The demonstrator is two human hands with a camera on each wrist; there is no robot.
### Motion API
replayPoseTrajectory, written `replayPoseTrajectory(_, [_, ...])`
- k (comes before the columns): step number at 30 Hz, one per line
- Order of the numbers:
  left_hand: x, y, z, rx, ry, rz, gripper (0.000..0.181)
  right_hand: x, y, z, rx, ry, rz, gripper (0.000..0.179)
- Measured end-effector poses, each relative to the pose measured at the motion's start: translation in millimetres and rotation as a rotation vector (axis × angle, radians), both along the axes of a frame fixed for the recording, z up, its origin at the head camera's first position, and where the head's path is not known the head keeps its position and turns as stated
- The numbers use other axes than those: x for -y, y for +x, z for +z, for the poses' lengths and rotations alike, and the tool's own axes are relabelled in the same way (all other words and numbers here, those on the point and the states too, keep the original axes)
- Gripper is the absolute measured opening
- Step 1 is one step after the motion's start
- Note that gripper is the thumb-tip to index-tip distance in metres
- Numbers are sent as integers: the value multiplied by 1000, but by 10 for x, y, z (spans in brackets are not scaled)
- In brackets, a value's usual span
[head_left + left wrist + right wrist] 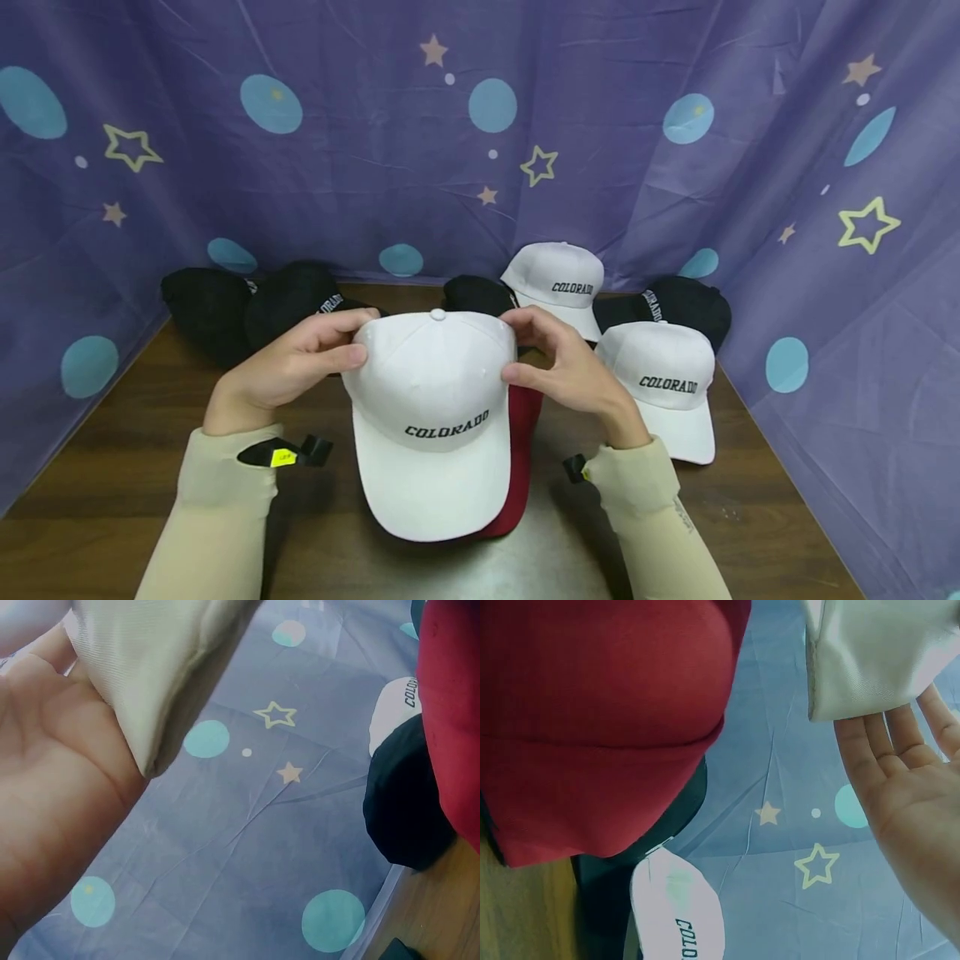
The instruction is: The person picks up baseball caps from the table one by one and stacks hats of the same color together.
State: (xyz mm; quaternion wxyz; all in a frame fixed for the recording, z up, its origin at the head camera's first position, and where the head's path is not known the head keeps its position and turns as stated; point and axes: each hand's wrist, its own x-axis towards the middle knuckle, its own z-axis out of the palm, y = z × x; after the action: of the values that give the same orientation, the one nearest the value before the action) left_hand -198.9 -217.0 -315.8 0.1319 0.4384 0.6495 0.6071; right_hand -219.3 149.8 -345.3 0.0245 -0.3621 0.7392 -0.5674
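Observation:
A white baseball cap (431, 375) with dark COLORADO lettering hangs between both hands, its brim toward me and downward. On one side of the crown, my left hand (288, 367) pinches it between thumb and fingers. The opposite side is pinched by my right hand (566, 367). Behind and below it is a red cap (517, 467), mostly hidden in the head view. Both wrist views show more of that red cap (600, 720), apart from the held cap's edge (877, 660) and lower on the table side.
Two black caps (206, 312) sit at the back left of the wooden table (105, 433). Back right are a white cap (555, 271) beside a black one (476, 296), another black cap (690, 308) and a nearer white cap (656, 367). A purple patterned curtain (360, 167) encloses the table.

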Motion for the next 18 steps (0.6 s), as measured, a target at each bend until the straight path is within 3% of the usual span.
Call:
replayPoseTrajectory(8, [12, -32, -49, 61, -58, 96, 28, -7, -51, -67, 2, 33, -14, 50])
replayPoseTrajectory(13, [-1, -45, -67, 110, -93, 158, 40, 6, -79, -105, -20, 61, -35, 48])
replayPoseTrajectory(18, [-12, -71, -44, 84, -125, 228, 49, 49, -89, -97, -67, 76, -75, 41])
